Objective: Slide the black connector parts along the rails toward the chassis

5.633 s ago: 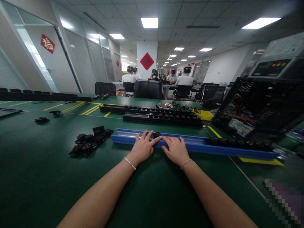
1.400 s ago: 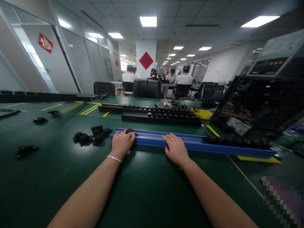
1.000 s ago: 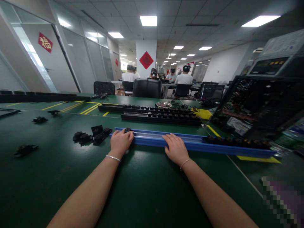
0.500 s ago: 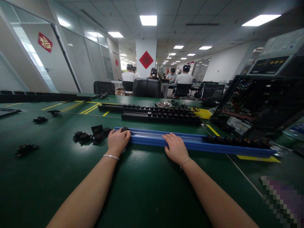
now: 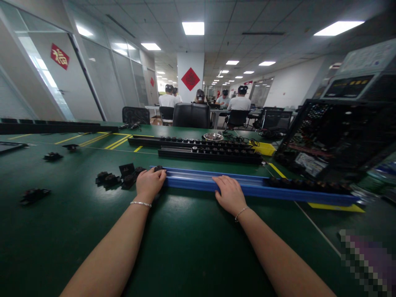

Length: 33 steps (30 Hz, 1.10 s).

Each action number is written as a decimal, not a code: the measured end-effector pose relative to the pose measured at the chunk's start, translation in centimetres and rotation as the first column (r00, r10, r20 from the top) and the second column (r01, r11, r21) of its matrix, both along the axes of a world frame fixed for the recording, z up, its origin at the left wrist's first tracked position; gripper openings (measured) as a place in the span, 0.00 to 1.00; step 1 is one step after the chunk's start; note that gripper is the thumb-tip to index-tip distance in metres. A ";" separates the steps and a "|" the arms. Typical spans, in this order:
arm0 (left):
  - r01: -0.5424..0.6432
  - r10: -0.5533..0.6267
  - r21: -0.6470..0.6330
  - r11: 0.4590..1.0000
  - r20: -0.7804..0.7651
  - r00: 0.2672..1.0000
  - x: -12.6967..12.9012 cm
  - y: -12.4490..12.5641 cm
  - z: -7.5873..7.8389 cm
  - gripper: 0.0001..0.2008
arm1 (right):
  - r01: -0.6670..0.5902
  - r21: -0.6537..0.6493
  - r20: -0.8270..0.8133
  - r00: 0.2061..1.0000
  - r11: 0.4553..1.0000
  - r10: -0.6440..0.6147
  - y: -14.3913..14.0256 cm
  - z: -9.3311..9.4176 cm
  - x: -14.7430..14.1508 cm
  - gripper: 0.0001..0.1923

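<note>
A long blue rail (image 5: pixel 192 181) lies across the green table (image 5: pixel 62 231). My left hand (image 5: pixel 149 184) is curled at the rail's left end, with its fingers on a small black socket piece (image 5: pixel 159 168) sitting in the channel. My right hand (image 5: pixel 230 194) lies flat on the rail's front edge near its middle, fingers spread. A row of black socket pieces (image 5: pixel 306 185) fills the rail's right part. Just left of my left hand sits a cluster of loose black socket pieces (image 5: pixel 119 178).
Two black rails (image 5: pixel 198 150) with sockets lie behind the blue one, with a metal bowl (image 5: pixel 213 136) beyond. An open black machine frame (image 5: pixel 337 140) stands at the right. Scattered black pieces (image 5: pixel 34 194) lie at the left. Several people sit at desks in the background.
My left hand has slid the black socket piece leftward along the blue rail to its left end. My right hand has stayed on the rail's middle.
</note>
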<state>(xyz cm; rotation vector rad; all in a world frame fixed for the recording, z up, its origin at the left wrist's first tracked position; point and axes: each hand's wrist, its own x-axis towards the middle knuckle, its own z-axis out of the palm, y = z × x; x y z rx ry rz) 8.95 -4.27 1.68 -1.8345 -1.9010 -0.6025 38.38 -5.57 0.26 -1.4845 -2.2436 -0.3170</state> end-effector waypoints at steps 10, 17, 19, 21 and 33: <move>-0.103 0.103 0.008 0.995 0.044 0.994 -0.7 0.4 -0.2 0.21 | -0.012 0.006 -0.006 1.000 1.000 0.012 -0.1 0.2 0.0 0.22; -0.130 0.136 -0.044 0.990 0.152 0.979 -0.6 0.3 -0.1 0.20 | -0.013 0.016 -0.007 1.000 1.000 0.013 0.0 0.1 0.1 0.22; -0.138 0.146 -0.052 0.989 0.179 0.973 -0.6 0.3 0.0 0.20 | -0.013 0.012 -0.008 1.000 1.000 0.013 0.1 0.1 0.1 0.22; -0.141 0.149 -0.052 0.989 0.196 0.969 -0.7 0.3 0.1 0.20 | -0.015 0.004 -0.009 1.000 1.000 0.015 0.1 0.1 0.1 0.22; -0.182 0.199 -0.094 0.979 0.239 0.950 -1.4 0.3 0.1 0.21 | -0.009 -0.015 0.000 1.000 1.000 0.009 0.0 0.3 0.0 0.22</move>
